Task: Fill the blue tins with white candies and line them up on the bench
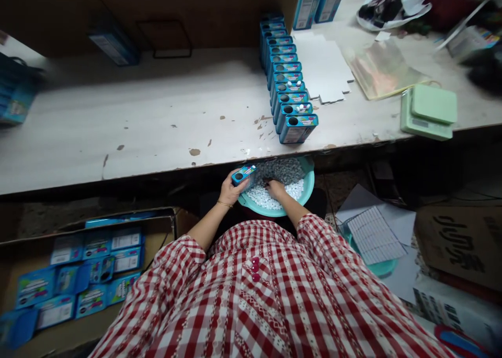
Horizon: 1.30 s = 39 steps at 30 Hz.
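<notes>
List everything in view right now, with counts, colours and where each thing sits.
workbench: one, chipped white, across the view
row of tins: about a dozen, blue, standing on the workbench
white card sheet: one, white, right of the row
digital scale: one, pale green, workbench's right side
cardboard box: one, brown, lower left, holding blue packs
basin: one, teal, in front of the person
candies: many, grey and white, in the basin
printed sheet: one, white, lower right
left hand: one, bare, gripping a blue tin
right hand: one, bare, in the candies
</notes>
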Tool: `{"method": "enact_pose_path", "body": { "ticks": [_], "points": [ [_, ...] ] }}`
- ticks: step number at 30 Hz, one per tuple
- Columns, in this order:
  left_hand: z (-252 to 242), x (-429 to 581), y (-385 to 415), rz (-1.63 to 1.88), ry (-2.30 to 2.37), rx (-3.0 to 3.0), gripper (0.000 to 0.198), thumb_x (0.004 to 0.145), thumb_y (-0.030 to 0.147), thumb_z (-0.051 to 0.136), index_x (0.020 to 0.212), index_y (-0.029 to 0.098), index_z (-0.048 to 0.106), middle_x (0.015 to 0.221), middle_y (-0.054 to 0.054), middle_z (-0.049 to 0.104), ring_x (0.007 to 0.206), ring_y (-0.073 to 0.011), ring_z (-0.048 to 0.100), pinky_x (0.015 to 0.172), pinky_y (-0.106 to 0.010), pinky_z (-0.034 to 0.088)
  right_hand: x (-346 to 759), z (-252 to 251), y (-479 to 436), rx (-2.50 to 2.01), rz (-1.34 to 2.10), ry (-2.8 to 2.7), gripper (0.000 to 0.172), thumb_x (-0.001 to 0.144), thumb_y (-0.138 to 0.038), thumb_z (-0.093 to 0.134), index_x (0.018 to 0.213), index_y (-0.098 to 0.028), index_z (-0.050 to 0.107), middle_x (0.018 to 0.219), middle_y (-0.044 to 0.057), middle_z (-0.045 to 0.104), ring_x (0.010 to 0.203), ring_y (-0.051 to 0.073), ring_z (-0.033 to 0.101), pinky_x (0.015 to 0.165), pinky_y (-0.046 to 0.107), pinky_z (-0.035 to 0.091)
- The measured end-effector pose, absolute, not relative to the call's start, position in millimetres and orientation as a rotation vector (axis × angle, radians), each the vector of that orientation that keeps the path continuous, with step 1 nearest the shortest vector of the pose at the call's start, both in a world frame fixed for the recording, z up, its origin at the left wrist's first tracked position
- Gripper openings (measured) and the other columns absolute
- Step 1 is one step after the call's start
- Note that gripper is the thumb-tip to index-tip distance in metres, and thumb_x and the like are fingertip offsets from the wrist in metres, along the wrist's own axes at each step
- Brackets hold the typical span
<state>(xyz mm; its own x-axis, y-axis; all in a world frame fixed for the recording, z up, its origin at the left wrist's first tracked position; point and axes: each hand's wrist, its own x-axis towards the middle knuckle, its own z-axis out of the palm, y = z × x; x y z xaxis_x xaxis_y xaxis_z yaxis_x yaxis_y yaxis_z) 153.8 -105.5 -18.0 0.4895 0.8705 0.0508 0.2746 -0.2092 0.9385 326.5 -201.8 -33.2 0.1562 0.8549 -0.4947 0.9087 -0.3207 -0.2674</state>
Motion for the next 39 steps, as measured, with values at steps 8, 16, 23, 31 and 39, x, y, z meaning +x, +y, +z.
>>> {"method": "enact_pose_path", "body": {
  "ticks": [8,16,23,31,39],
  "points": [
    [-13,143,-105,0.764,1.012,1.776,0.048,0.071,0.040,0.066,0.110,0.014,0.056,0.099,-0.008,0.067,0.088,-0.0177,0.064,0.084,-0.031,0.051,384,-18,-233,2.623,-1.209,1.871,0.037,0.082,-0.019,0.055,0.119,-0.017,0.058,0.117,0.007,0.063,0.107,0.017,0.058,0.092,0.029,0.043],
    [-10,178,-115,0.524,0.911,2.018,0.043,0.071,0.024,0.066,0.112,0.016,0.058,0.112,-0.008,0.064,0.102,-0.0205,0.061,0.093,-0.033,0.047,392,94,-234,2.465,-0.933,2.003,0.033,0.083,-0.024,0.053,0.115,-0.022,0.062,0.114,0.004,0.065,0.105,0.019,0.059,0.089,0.028,0.044],
    [-13,192,-123,0.436,0.875,2.132,0.047,0.068,0.016,0.066,0.114,0.014,0.057,0.115,-0.010,0.062,0.107,-0.0230,0.058,0.095,-0.034,0.045,351,135,-214,2.115,-0.452,1.924,0.029,0.087,-0.025,0.043,0.106,-0.018,0.063,0.101,0.012,0.067,0.090,0.025,0.064,0.074,0.032,0.046],
    [-17,178,-121,0.558,0.867,2.029,0.044,0.071,0.024,0.066,0.114,0.017,0.057,0.113,-0.009,0.063,0.104,-0.0214,0.060,0.094,-0.035,0.046,359,141,-222,2.052,-0.320,1.986,0.026,0.089,-0.020,0.037,0.100,-0.016,0.061,0.096,0.014,0.065,0.090,0.023,0.061,0.074,0.030,0.042],
    [-22,152,-114,0.714,0.903,1.817,0.046,0.072,0.037,0.064,0.112,0.015,0.056,0.106,-0.009,0.065,0.094,-0.0187,0.063,0.088,-0.033,0.049,373,6,-230,2.264,-0.709,1.803,0.024,0.086,-0.016,0.049,0.104,-0.014,0.064,0.097,0.011,0.068,0.089,0.015,0.063,0.078,0.023,0.041]
  ]
}}
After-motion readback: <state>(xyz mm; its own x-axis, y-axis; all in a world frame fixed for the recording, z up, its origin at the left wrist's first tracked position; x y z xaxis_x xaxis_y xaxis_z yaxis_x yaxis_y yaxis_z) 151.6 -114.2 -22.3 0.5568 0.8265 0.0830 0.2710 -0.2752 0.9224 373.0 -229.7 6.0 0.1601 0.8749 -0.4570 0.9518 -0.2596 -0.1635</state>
